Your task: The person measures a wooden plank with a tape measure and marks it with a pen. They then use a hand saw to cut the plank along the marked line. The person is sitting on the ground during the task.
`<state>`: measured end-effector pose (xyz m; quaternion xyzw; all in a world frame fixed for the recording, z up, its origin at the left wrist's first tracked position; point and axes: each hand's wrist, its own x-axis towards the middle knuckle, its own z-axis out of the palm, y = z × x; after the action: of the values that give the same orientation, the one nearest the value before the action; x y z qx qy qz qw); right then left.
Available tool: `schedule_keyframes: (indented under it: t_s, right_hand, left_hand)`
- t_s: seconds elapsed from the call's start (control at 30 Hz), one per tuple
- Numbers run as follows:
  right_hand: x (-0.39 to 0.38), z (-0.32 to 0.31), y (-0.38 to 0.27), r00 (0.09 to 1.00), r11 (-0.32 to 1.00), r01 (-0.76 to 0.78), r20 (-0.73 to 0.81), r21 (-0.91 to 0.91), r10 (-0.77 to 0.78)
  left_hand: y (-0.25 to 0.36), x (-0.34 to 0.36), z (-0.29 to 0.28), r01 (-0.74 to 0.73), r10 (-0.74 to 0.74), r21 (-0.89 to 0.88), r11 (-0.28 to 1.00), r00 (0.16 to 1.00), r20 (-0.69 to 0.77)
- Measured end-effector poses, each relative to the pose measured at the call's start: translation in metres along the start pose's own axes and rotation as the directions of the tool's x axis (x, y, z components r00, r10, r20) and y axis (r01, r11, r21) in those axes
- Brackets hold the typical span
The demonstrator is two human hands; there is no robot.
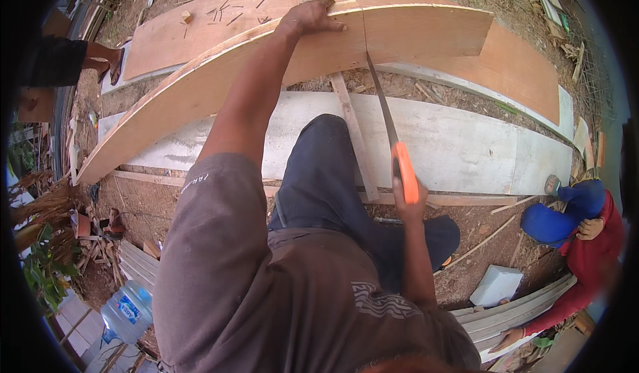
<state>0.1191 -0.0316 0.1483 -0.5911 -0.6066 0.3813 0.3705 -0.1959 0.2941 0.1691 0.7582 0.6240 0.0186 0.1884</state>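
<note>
A long plywood-faced board (319, 53) stands on its edge, slanting across the view from lower left to upper right. My left hand (310, 20) grips its top edge, with the thumb on the near face and the other fingers over the far side. In my right hand (409, 203) is the orange handle of a handsaw (387, 111). The saw's blade points away from me, its far end meeting the board at a dark vertical line a little right of my left hand. Whether the teeth sit inside a cut, I cannot tell.
Below the board lies a pale panel (459, 140) crossed by a thin wooden strip (353, 130). Behind it, another plywood panel (519, 73) bears nails (234, 19) and a small wood block (186, 17). A person in red (599, 240) crouches right; another person's legs (100, 60) show left.
</note>
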Motion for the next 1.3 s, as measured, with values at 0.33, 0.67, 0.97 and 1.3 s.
schedule_keyframes:
  t_s: [0.33, 0.67, 0.97, 1.3]
  right_hand:
    - [0.133, 0.066, 0.062, 0.995, 0.996, 0.087, -0.056, 0.028, -0.086]
    - [0.003, 0.007, 0.013, 0.991, 0.989, 0.132, -0.030, 0.070, -0.130]
    - [-0.054, -0.016, 0.020, 0.978, 0.979, 0.203, 0.055, 0.010, -0.203]
    - [0.109, 0.053, 0.070, 0.993, 0.994, 0.092, -0.079, 0.056, -0.087]
  left_hand:
    - [-0.002, -0.003, 0.008, -0.022, 0.024, 0.033, 0.999, 0.997, -0.068]
    - [-0.008, 0.009, 0.014, 0.017, -0.018, 0.018, 1.000, 1.000, 0.026]
    - [-0.006, 0.008, 0.003, 0.019, -0.020, 0.027, 0.999, 0.999, 0.037]
    - [-0.013, 0.013, 0.009, -0.017, 0.017, 0.016, 1.000, 0.999, 0.030]
